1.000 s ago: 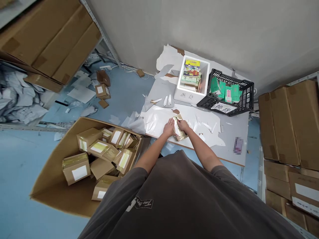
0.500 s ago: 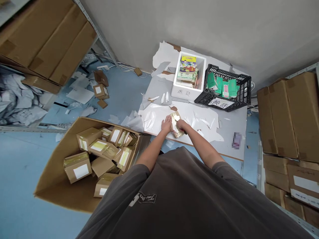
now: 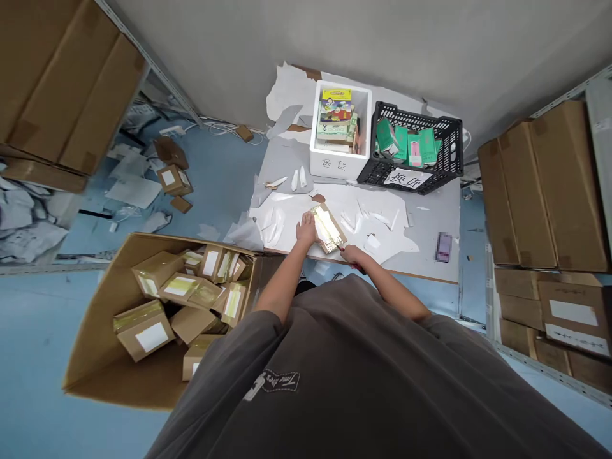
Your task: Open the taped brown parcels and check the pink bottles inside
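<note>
A small taped cardboard box [image 3: 327,227] with a white label lies on the table near its front edge. My left hand [image 3: 306,229] rests on the box's left side with its fingers spread. My right hand [image 3: 352,255] is closed round a dark red-handled tool, perhaps a cutter, whose tip meets the box's lower right corner. Most of the tool is hidden by the hand. White paper scraps [image 3: 380,218] lie right of the box, and a brown scrap [image 3: 317,198] lies just behind it.
Behind stand a white bin [image 3: 338,164] of boxes and a black crate [image 3: 442,173] of green packets. A large carton [image 3: 102,319] full of parcels stands at the left. A purple phone-like object [image 3: 444,247] lies at the table's right. Shelves flank both sides.
My right hand has moved from over the box to its near right corner, uncovering the label. My left hand still rests on the box. The whole view has shifted.
</note>
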The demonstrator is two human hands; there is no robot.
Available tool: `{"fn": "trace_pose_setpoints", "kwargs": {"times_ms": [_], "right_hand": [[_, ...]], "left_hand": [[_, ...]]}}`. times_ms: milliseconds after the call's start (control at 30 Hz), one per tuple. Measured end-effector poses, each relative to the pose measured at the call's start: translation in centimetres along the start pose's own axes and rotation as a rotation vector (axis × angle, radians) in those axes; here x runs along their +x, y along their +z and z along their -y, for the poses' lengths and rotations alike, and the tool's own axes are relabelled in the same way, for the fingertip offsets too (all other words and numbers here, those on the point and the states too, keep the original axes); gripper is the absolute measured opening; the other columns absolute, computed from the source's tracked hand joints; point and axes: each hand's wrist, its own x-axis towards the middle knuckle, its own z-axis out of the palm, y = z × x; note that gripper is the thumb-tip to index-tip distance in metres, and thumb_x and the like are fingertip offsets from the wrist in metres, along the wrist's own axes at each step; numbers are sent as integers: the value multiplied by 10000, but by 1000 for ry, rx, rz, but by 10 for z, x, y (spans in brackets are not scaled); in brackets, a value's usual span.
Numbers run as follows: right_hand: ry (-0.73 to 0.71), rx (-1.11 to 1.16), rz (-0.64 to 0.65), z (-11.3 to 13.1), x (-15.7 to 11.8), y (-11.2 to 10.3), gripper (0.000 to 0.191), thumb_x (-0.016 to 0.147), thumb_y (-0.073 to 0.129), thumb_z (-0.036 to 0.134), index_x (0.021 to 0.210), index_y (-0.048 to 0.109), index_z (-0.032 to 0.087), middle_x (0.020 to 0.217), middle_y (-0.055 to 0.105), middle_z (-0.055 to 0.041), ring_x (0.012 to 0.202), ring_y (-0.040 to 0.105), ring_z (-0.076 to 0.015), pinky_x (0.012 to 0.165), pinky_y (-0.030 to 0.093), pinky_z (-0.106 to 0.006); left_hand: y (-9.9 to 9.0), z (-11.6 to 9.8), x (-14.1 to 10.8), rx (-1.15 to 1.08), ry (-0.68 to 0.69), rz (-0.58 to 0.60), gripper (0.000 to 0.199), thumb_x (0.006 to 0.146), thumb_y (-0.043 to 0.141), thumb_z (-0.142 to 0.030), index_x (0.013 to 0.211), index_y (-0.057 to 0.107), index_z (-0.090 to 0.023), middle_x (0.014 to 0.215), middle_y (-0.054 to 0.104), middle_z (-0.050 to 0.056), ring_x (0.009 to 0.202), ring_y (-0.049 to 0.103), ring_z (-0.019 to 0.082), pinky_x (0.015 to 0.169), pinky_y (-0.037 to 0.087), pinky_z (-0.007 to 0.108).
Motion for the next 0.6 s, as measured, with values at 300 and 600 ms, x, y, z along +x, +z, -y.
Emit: {"fn": "trace_pose_setpoints", "kwargs": {"times_ms": [300, 600], "right_hand": [[19, 347, -219, -28, 20, -20, 392, 1071, 626, 563, 935, 640, 196, 765, 743, -45, 578, 677, -162, 576, 532, -235], [87, 173, -384, -3, 70, -21, 395, 936, 783, 508, 1108, 693, 164, 1088, 798, -130, 1056, 750, -244, 772, 536, -233]], "left_hand": [[20, -32, -27, -35, -122, -103, 1423, 770, 807, -832, 1781, 144, -81, 1853, 62, 257, 1727, 40, 437, 1352, 317, 501], [36, -67, -44, 51, 242, -100, 836, 955, 706, -374, 1719, 388, -259, 1773, 402, 149, 1703, 189, 401, 1356, 227, 598]]}}
